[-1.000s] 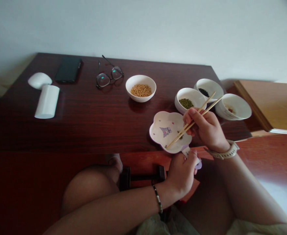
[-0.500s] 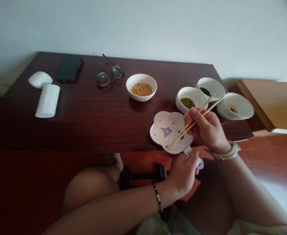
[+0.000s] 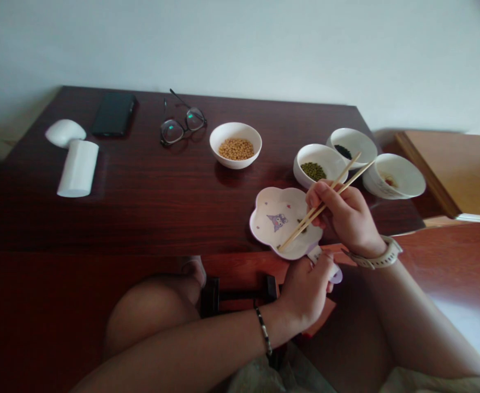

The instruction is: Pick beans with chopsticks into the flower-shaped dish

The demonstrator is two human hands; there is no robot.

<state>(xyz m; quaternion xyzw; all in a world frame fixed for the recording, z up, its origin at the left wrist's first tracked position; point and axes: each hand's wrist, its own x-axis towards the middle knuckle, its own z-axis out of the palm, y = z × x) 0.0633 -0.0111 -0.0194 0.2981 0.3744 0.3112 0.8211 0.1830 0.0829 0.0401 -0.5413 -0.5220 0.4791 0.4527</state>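
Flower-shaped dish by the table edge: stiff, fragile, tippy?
The flower-shaped dish looks like glazed ceramic, so probably stiff and chip-prone. Shallow, so the green beans could slide out if tilted. Its tab juts past the table edge, so it may tip without the left hand.

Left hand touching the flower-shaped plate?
Touching. The head view shows the left hand closed around the lilac-edged tab on the rim of the flower-shaped plate.

Right hand [image 3: 348, 217] pinching wooden chopsticks [image 3: 314, 212] angled down across a flower-shaped plate [image 3: 264, 224] with a few green beans [image 3: 302, 222] on it, left hand [image 3: 305, 292] gripping the plate's handle [image 3: 325, 263], and white bowls of mung beans [image 3: 313, 171], black seeds [image 3: 343, 151] and soybeans [image 3: 235, 148] just beyond on a dark wood table [image 3: 141, 207]
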